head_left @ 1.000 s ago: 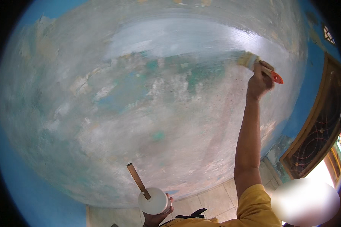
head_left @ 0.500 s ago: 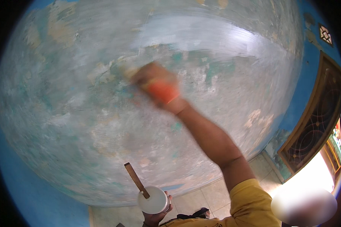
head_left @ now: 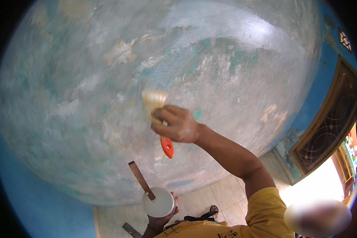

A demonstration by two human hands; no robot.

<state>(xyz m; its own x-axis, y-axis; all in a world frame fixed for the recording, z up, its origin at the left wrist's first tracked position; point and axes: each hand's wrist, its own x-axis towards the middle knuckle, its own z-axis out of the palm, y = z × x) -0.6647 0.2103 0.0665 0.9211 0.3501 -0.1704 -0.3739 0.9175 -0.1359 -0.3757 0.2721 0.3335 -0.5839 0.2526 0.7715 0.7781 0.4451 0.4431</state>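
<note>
Holding the brush (head_left: 152, 108) near its bristles (head_left: 154, 96), as the right hand (head_left: 178, 123) does, should give good control: the fingers are folded closely around it, with the orange handle (head_left: 167, 147) poking out at six o'clock and the bristles towards eleven. The brush is at the wall (head_left: 226, 95), near ten o'clock from the view's centre; the bristles are blurred, so I cannot tell whether they touch. Light, even pressure and a loose wrist would suit such a patchy surface, and strokes overlapping the shiny patch (head_left: 246, 27), between one and two o'clock from the brush, ought to leave fewer gaps. Between six and seven o'clock from the right hand, the left hand (head_left: 159, 223) cups the tub (head_left: 172, 208), its fingers half curled, the visible tips at three o'clock on the side. White liquid (head_left: 159, 206) lies inside and the stick (head_left: 141, 178) leans out towards eleven, so a level tub, with the stick clear of the right arm (head_left: 234, 158), seems wise.
</note>
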